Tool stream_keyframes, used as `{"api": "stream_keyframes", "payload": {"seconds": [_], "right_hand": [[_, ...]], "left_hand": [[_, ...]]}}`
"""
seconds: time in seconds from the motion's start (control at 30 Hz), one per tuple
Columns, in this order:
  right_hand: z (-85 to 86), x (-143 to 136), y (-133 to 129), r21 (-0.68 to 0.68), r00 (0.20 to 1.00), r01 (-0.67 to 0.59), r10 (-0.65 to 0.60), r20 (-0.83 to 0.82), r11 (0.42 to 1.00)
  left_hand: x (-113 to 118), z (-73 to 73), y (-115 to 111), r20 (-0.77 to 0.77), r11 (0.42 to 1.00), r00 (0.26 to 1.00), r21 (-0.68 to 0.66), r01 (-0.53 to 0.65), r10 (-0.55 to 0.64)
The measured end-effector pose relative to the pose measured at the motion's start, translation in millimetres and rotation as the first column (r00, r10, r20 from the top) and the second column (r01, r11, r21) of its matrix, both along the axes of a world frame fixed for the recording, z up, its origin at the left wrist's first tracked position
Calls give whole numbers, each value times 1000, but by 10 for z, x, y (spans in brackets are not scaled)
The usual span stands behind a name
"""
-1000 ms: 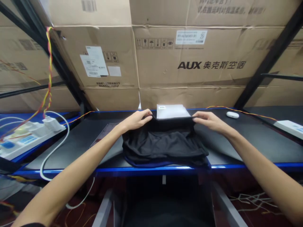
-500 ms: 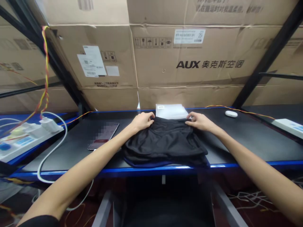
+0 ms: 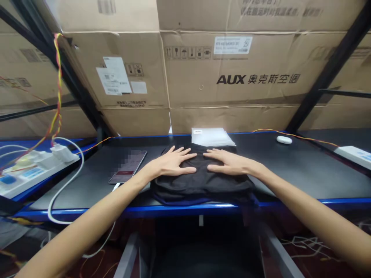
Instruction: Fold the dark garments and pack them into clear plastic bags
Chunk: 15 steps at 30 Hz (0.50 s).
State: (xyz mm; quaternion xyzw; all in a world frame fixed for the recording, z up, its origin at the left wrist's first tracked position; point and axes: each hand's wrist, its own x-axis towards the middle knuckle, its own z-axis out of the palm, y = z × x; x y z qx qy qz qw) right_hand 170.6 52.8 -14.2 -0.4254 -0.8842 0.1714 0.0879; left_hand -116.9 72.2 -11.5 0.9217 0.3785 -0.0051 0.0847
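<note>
Black fabric lies folded on the dark table, its lower side reaching the blue front edge. My left hand rests flat on its upper left part, fingers spread. On the upper right part lies my right hand, also flat with its fingers apart. Neither hand grips anything. Just behind the fabric sits a stack of clear plastic packets with a small white label.
A phone with a white cable lies left of the fabric. A small white case is at the back right. Power strips stand at the far left and far right. Cardboard boxes form the back wall.
Both hands have let go of the fabric's back corners, moved inward and nearer, and opened flat on top of it. The fabric now looks flatter.
</note>
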Motion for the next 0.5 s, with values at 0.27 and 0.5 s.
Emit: {"api": "stream_keyframes", "payload": {"seconds": [0.27, 0.5], "right_hand": [[-193, 12, 3, 8, 998, 25, -25, 63, 1000], [-196, -9, -30, 28, 997, 40, -42, 72, 999]], "left_hand": [[2, -65, -57, -15, 999, 999, 7, -43, 43], [15, -70, -84, -15, 999, 999, 13, -48, 48]]}}
